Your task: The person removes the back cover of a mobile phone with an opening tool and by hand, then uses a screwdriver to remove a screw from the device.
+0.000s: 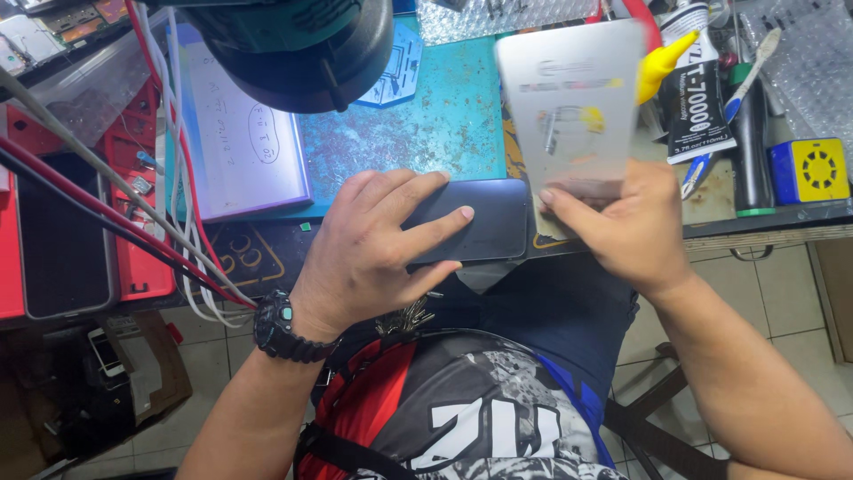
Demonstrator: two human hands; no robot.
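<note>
Across the middle of the frame the counter [444, 124] wears a scuffed teal mat, and on its near edge lies a dark, smooth slab phone [484, 218], glossy and round-cornered, bare of any cover sheet. My left hand [373, 253] presses it flat, fingers spread wide. My right hand [622, 227] pinches a thin, stiff, pale film sheet [573, 107] upright just right of the phone, not yet laid on.
</note>
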